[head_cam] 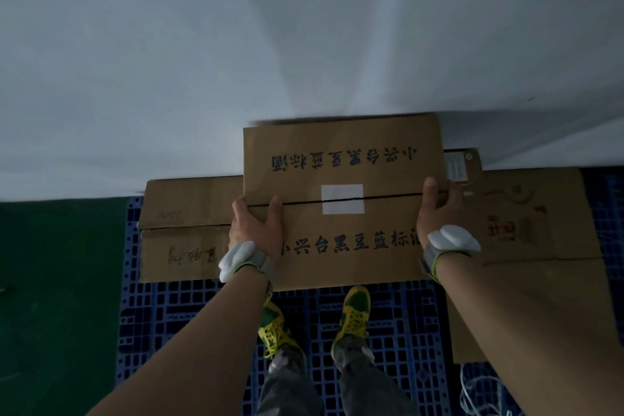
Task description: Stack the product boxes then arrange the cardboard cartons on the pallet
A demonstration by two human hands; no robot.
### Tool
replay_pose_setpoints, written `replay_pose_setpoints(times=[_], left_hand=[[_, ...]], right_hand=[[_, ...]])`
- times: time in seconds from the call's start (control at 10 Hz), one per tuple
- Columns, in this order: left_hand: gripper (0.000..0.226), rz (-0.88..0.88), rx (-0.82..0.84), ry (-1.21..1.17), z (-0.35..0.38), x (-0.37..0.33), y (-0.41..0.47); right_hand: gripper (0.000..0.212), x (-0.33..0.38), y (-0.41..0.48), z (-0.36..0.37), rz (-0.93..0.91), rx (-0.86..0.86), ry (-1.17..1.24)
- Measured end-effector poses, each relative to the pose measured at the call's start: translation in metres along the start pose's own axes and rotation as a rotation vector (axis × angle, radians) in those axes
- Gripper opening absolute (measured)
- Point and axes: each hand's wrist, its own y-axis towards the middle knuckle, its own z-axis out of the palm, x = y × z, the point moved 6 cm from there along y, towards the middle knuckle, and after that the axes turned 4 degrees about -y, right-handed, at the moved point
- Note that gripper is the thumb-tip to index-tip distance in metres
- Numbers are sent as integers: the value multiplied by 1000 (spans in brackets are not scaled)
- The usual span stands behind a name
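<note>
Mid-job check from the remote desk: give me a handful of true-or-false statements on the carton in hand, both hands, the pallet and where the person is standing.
1. Both hands grip the carton. True: the left hand holds its left edge and the right hand its right edge.
2. The carton's top seam has a white patch over it. True.
3. The pallet is red. False: it is blue plastic grid.
4. The person stands on the green floor beside the pallet. False: both shoes are on the pallet.
5. Other cartons lie on the pallet. True: the left carton and the right carton flank the held one.
</note>
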Motion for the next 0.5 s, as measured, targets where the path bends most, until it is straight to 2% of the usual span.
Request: replay_pose_setpoints(times=[0.1, 0.2, 0.3, 0.5], left_hand=[[78, -78, 67, 60, 3, 2, 4], [82, -124, 140, 127, -1, -7, 8], [84, -153, 157, 256, -15, -19, 2], [73, 33, 154, 146, -42, -67, -18]], right_hand=[[94, 3, 0, 0, -4, 34, -9], [90, 4, 6, -2, 44, 128, -137], [89, 9, 6, -11, 117, 264, -381], [82, 40, 5, -43, 141, 264, -343]])
